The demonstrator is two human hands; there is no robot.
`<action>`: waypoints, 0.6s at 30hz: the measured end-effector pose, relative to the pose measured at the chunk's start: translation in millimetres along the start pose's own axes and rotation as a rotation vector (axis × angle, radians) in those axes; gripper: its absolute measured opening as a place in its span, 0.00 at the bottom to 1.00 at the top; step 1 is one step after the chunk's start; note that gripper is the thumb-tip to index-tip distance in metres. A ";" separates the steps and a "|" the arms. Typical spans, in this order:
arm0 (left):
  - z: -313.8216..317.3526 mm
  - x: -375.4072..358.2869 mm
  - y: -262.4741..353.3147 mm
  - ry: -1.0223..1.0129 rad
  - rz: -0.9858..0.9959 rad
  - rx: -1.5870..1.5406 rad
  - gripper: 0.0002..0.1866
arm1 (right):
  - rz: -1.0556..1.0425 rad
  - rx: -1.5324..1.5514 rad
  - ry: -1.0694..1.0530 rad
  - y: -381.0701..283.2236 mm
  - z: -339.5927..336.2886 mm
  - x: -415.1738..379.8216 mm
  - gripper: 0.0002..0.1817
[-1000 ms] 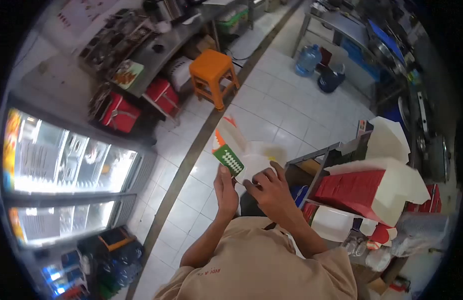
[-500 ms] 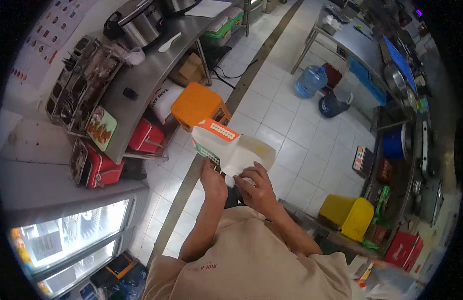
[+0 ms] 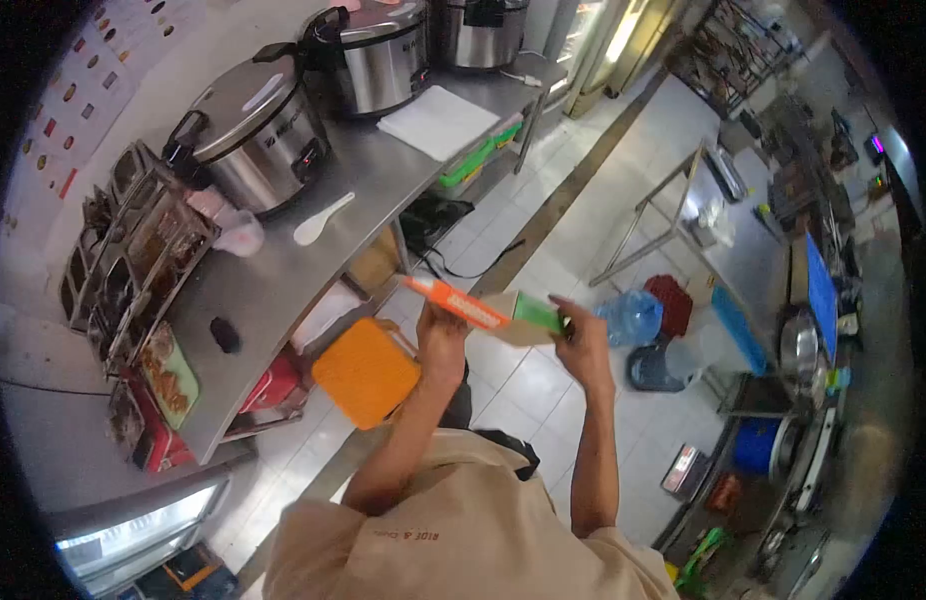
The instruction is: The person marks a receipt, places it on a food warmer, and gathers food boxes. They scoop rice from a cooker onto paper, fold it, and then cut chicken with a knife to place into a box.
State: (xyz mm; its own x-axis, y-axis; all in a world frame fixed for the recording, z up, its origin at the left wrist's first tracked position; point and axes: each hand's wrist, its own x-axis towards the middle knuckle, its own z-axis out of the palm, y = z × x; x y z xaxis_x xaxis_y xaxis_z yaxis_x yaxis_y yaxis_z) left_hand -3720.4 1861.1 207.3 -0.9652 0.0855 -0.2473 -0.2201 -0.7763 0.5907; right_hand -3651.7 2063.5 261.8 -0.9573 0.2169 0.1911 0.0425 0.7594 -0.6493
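Observation:
In front of my body I hold a paper takeaway box (image 3: 530,331) with orange and green printed panels, partly folded open. My left hand (image 3: 442,347) is closed on its orange side, the fingers partly behind the panel. At the other end, my right hand (image 3: 587,350) grips the box beside the green panel, thumb and fingers round the edge. Most of the box's inside is turned out of sight.
On the left, a steel counter (image 3: 283,262) bears several large rice cookers (image 3: 258,140), a white rice paddle (image 3: 324,219), a white cloth (image 3: 440,122) and a green tray (image 3: 178,385) of food. An orange stool (image 3: 366,372) stands below. Water jugs (image 3: 633,318) are on the floor at right.
The box has turned from its white inside facing up to its orange and green panels showing. My right hand has moved right, to the box's far end. The view has swung towards the rice cookers.

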 end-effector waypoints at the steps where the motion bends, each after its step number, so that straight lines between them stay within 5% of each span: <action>1: 20.6 27.1 1.0 -0.050 -0.016 -0.041 0.13 | 0.046 0.093 -0.010 -10.2 -21.5 39.2 0.27; 5: 80.2 125.2 8.0 0.185 0.130 0.236 0.12 | 0.130 0.139 -0.235 0.0 -32.5 161.7 0.28; 9: -44.9 259.2 -24.1 0.439 0.403 0.686 0.11 | 0.026 0.496 -0.531 77.3 46.1 283.2 0.31; 11: -94.9 298.1 -23.4 0.642 0.413 0.793 0.10 | -0.010 0.286 -0.446 128.0 109.1 358.4 0.31; 15: -116.4 355.8 -12.6 0.837 0.489 0.552 0.11 | -0.169 0.149 -0.465 170.4 217.2 517.4 0.32; 18: -110.7 394.2 -1.0 0.967 0.556 0.371 0.13 | -0.617 -0.097 -0.524 175.7 270.1 594.1 0.36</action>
State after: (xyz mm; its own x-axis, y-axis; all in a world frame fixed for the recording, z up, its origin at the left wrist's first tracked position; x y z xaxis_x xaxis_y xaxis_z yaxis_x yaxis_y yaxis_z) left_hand -4085.0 1826.4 24.1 -0.4677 -0.8414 -0.2707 0.0158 -0.3142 0.9492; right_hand -4290.2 2160.1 62.4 -0.8246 -0.5552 0.1088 -0.5351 0.7029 -0.4687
